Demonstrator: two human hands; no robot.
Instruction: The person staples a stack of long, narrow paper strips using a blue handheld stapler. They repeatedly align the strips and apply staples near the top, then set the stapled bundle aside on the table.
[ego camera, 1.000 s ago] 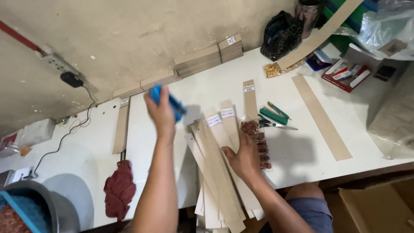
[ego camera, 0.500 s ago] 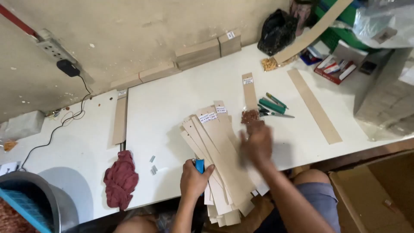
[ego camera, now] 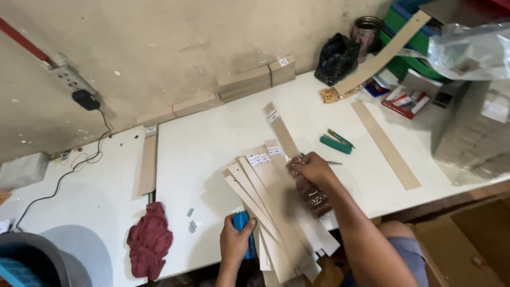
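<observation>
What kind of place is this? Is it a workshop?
It looks like a small workshop. On a white worktable lies a fan of thin wooden strips, green-handled pliers lie nearby, and a red rag sits at the edge. The bare wall has a power strip.

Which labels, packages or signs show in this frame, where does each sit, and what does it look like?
Small white labels: on the top ends of the fanned wooden strips, mid-table.
White label: on the upper end of a lone strip above the fan.
White label: on a strip at the table seam, left.
Clear packet: brown contents, under the right hand.
Red-and-white flat box: table's right rear.
Clear plastic bag: top right.
</observation>
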